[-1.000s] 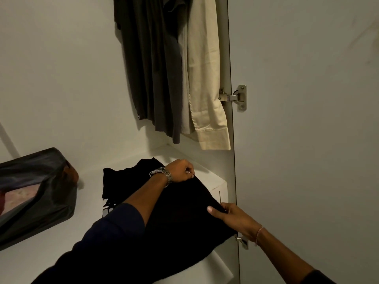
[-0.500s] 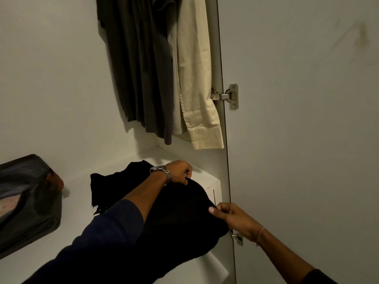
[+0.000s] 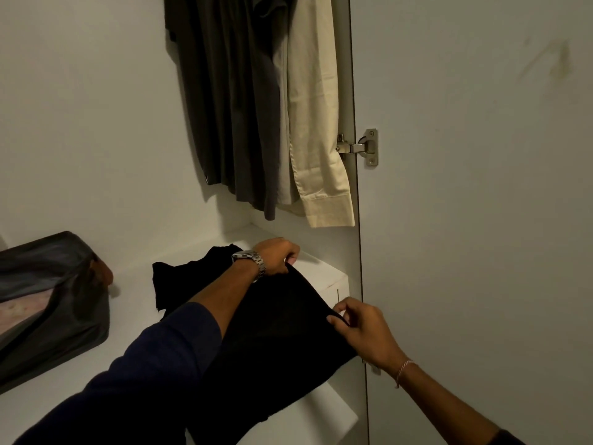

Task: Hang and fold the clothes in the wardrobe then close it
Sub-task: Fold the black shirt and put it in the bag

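Both grips hold cloth: the left hand (image 3: 278, 255) and right hand (image 3: 361, 330) pinch the black garment (image 3: 282, 329) on the shelf (image 3: 324, 271). Folding seems underway; next, probably, fold that edge across evenly.

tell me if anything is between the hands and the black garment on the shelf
Nothing visible. The left hand grips the far edge of the black garment and the right hand pinches its near right edge, both in direct contact. The garment lies on the white shelf, apart from the dark bag to the left.
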